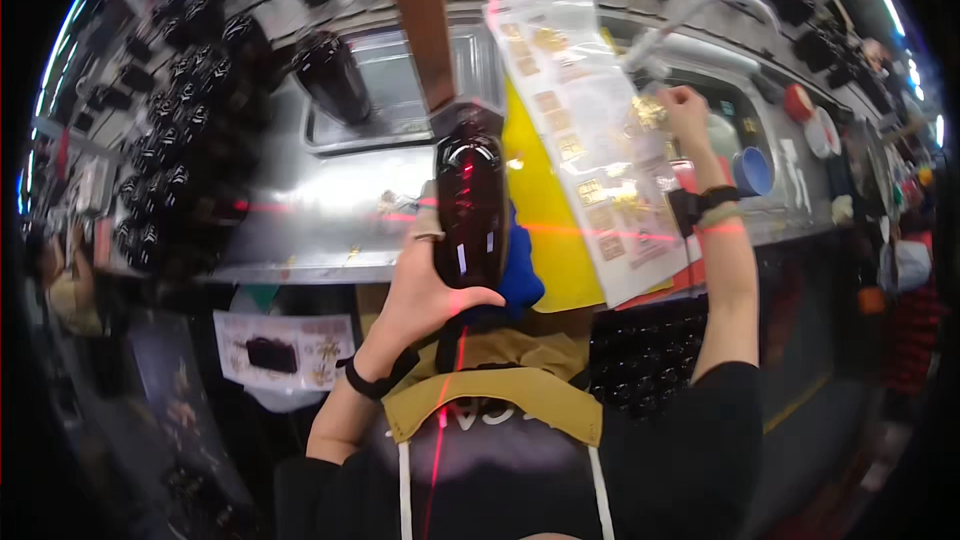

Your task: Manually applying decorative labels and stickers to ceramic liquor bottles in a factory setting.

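From where I stand, the table (pixel 310 232) is shiny bare metal, just left of the left hand's fingers (pixel 428 223). Beyond those fingers a shallow metal basin (pixel 385 80) is set into it, with a dark glossy jar (pixel 338 80) at the basin's left side. To their right lies a yellow sheet (pixel 535 230), partly covered by a clear-and-white sheet with gold designs (pixel 600 170) that reaches under the right hand's fingers (pixel 680 97). A blue cloth (pixel 522 270) is bunched close beside the left fingers, and a blue cup (pixel 752 172) sits rightward of the right ones.
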Demonstrator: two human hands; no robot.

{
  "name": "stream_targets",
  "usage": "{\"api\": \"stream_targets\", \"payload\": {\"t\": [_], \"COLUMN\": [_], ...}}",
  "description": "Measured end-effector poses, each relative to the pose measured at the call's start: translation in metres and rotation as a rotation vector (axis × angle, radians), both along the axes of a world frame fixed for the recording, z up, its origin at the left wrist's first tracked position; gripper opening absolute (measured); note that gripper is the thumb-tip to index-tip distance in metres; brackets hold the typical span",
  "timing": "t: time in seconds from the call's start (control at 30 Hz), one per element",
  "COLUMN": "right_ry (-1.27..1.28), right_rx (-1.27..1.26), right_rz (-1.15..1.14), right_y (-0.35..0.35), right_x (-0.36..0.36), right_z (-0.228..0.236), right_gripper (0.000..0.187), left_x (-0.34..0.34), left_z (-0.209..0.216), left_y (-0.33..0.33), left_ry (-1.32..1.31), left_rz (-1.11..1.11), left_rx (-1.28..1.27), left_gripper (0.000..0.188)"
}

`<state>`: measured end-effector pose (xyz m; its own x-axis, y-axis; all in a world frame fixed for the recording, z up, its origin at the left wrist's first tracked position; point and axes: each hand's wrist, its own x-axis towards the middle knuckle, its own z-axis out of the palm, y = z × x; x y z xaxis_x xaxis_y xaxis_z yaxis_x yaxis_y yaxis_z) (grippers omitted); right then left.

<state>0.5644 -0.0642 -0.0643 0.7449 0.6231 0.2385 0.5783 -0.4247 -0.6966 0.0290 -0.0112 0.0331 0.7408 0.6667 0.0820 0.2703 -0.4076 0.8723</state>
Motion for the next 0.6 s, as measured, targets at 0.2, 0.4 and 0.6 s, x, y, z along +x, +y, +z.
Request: {"api": "stream_targets", "payload": {"t": [0.2,0.4,0.6], "right_ry": [-0.188,-0.332,-0.200], "right_rx": [0.161,0.291,0.180], "right_rz": [0.203,0.440,0.642], "right_y": [0.005,-0.004,-0.017], "right_x": [-0.128,-0.222,-0.286], "right_z": [0.114,0.164,0.188], "right_gripper": [0.015,0.009,0.016], "left_x": [-0.006,0.006,0.002], "left_z": [-0.022,0.000,-0.015], "left_y": [-0.008,-0.009,-0.011], "left_ry": [-0.045,-0.217,-0.172], "left_rz": [0.113,0.208,0.161], "left_rx": [-0.069,0.358,0.127], "left_gripper": [0.107,0.059,0.080]}}
